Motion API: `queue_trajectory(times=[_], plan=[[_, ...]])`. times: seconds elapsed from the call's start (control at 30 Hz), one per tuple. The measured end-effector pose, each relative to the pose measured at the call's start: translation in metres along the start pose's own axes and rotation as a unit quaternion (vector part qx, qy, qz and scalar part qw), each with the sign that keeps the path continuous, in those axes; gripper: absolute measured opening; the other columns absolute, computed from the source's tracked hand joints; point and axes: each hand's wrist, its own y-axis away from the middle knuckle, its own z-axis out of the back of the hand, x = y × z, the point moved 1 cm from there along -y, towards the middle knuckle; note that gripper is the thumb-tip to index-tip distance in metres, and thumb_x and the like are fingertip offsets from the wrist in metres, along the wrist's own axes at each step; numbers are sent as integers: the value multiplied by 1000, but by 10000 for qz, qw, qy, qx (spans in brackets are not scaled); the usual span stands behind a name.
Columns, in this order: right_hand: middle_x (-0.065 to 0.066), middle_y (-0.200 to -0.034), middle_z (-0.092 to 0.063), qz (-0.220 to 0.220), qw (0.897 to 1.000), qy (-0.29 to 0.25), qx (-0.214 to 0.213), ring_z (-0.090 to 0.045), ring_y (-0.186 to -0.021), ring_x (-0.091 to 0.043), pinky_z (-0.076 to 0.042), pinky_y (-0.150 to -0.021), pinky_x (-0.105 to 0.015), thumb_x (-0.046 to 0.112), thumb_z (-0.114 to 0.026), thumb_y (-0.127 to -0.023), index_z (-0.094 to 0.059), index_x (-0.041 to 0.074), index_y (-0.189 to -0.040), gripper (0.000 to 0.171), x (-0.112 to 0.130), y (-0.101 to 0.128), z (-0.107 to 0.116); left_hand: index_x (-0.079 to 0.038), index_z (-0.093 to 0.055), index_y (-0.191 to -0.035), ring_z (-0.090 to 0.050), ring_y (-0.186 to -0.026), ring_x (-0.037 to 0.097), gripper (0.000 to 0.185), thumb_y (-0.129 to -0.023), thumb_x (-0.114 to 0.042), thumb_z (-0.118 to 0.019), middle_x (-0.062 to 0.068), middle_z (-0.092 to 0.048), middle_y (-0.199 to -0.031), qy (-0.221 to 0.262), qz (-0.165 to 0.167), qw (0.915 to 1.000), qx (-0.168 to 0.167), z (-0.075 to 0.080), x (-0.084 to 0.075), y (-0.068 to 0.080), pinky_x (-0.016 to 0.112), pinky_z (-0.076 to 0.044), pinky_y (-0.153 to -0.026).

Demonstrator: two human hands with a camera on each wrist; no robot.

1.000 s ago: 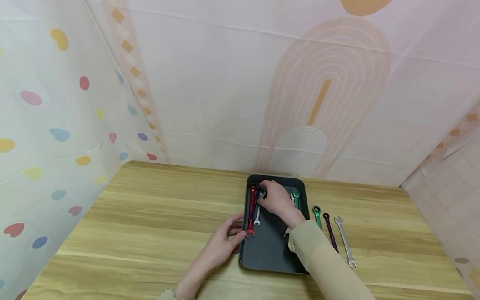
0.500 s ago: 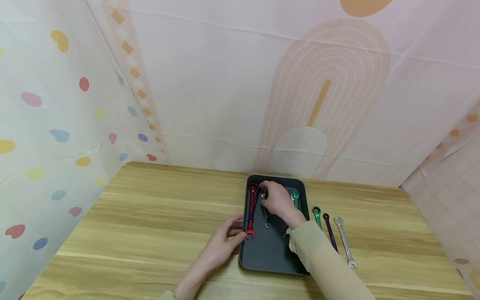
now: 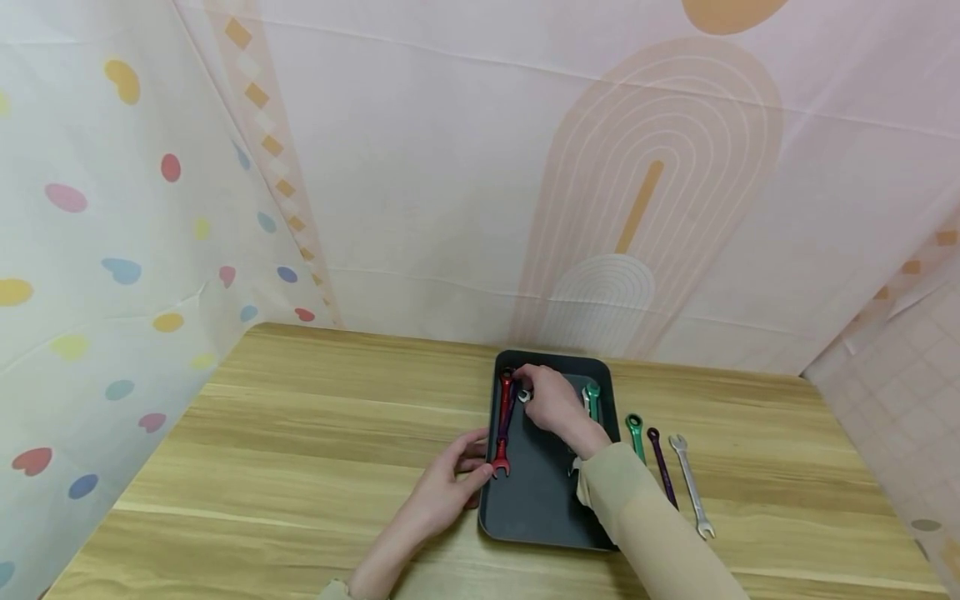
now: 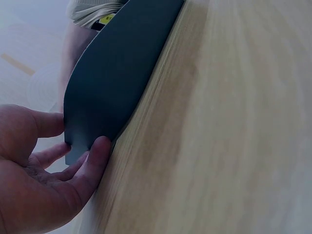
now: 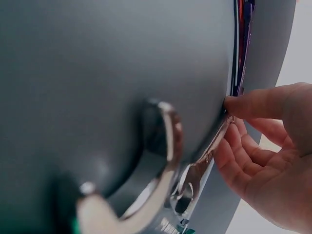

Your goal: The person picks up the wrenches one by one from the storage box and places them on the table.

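Note:
A dark grey tray (image 3: 536, 517) stands on the table with wrenches along both long sides. My left hand (image 3: 442, 487) holds its left wall, thumb at the rim (image 4: 65, 97) and fingers lower against the side. My right hand (image 3: 557, 402) is over the tray's far half and pinches a small silver wrench (image 5: 214, 141) between thumb and fingers. One end of that wrench (image 3: 524, 397) shows beside the fingertips; the remainder is hidden by the hand in the head view. Just left of it, a red wrench (image 3: 504, 417) and a purple wrench (image 3: 511, 412) lie along the left wall.
Inside the tray's right side are a green wrench (image 3: 592, 396) and silver ones, partly under the right forearm; one open end (image 5: 146, 200) looms blurred before the right wrist camera. Right of the tray lie a green wrench (image 3: 635, 433), a purple wrench (image 3: 663, 471) and a silver wrench (image 3: 692, 487).
The small silver wrench has left its place beside the purple one; its lower end swung right and went out of sight under my right hand. My left hand has stayed put.

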Motion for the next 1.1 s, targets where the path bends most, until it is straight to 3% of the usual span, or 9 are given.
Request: queue_trajectory(times=[0.3,0.47,0.7,1.1], plan=[[-13,-110,-73,-66,9992,-400,75,-64,-94,-23,-57,-85,-39,-9,-68,-89,-70,6,-128,42,-1,1,1,-3,-47,-154,-65,-124,33,51,-105,-10,-62,25,-63,-140,5,31,10000,-7,0,0,0,36,-60,-72],[-12,-101,-75,-248,9980,-578,-73,-66,-87,-20,-58,-81,-37,-2,-77,-88,-75,3,-115,27,-1,5,6,-3,-47,-154,-65,-123,33,51,-105,-10,-61,24,-63,-140,20,22,10000,-13,0,1,-1,36,-59,-72],[-7,-94,-76,-353,9978,-521,-187,-65,-81,-16,-55,-74,-31,5,-81,-87,-80,9,-101,14,0,7,10,-4,-48,-154,-65,-123,32,51,-105,-10,-62,24,-63,-140,50,-1,10000,-29,0,1,-1,36,-59,-71],[-10,-95,-75,59,9932,-1143,-205,-65,-82,-16,-54,-73,-30,4,-76,-92,-78,5,-109,17,-6,18,20,-3,-47,-154,-65,-124,33,52,-105,-10,-62,25,-62,-141,39,-21,10000,-49,0,2,-1,36,-59,-72]])
